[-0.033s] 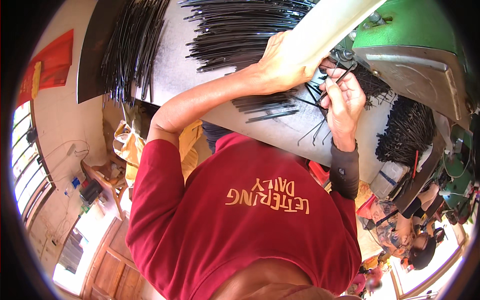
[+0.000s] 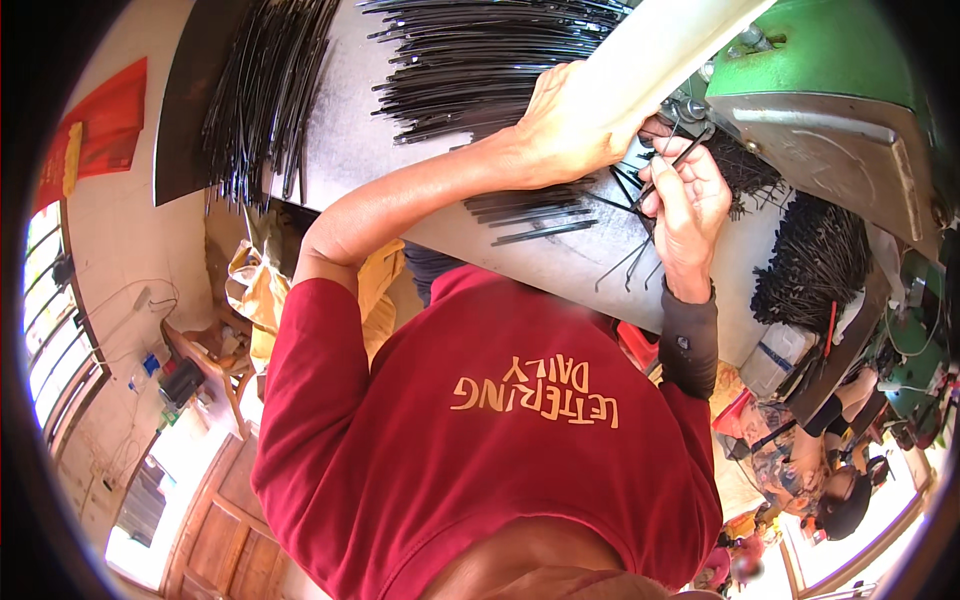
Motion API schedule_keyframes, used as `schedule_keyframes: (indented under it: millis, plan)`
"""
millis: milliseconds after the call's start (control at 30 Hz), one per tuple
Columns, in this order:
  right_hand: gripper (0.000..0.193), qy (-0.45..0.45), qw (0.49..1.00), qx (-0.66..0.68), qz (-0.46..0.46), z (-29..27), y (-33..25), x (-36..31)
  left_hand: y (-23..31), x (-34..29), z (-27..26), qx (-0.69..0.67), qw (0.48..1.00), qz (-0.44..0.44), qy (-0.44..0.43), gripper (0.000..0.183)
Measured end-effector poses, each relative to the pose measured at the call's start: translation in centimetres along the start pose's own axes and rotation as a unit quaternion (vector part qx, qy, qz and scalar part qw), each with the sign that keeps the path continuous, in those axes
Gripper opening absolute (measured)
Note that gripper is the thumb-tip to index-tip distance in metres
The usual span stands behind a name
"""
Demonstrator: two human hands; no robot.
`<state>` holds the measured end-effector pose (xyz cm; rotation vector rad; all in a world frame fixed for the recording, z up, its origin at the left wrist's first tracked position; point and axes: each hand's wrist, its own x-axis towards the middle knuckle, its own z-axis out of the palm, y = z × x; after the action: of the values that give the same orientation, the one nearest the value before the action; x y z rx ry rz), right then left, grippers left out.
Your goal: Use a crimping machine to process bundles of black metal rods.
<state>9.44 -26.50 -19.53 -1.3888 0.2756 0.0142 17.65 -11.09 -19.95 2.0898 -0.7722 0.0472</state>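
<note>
My right hand [image 2: 690,200] is closed, thumb and fingers pinching a thin black rod [image 2: 690,150] beside the green machine [image 2: 820,60]. My left hand [image 2: 565,125] reaches in from the left, partly covered by a pale bar [image 2: 660,50]. Its fingertips show near the machine's small metal fitting [image 2: 690,108], but the bar hides most of its fingers and whatever they hold. Below the hands, several loose black rods with bent ends [image 2: 630,265] lie on the grey metal tabletop [image 2: 430,225]. A short row of straight black rods [image 2: 540,215] lies under my left wrist.
Large piles of straight black rods [image 2: 490,60] cover the far tabletop, and another bundle [image 2: 270,100] overhangs its left edge. A dense heap of black pieces [image 2: 815,260] sits right of my right hand. The machine's metal cover [image 2: 840,150] juts out above it. Another person [image 2: 800,460] is at lower right.
</note>
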Motion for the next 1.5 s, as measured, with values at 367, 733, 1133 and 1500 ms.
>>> schedule_keyframes:
  millis: [367,733,1133,1500]
  plan:
    - [0.016,0.001,0.999,0.044,0.006,-0.9,0.1,0.3,0.5,0.3,0.6,0.032,0.999,0.034,0.029,0.014]
    - [0.011,0.03,0.998,0.063,-0.007,-1.7,0.9,1.1,0.3,1.6,1.5,0.054,0.991,0.098,0.066,0.015]
    - [0.012,0.04,0.996,0.068,-0.045,-1.4,1.2,0.9,0.8,1.5,1.2,0.036,0.999,0.029,0.012,0.012]
    - [0.01,0.036,0.994,0.104,-0.006,-1.6,1.1,0.9,2.6,1.0,-1.0,0.403,0.885,0.231,-0.012,0.026]
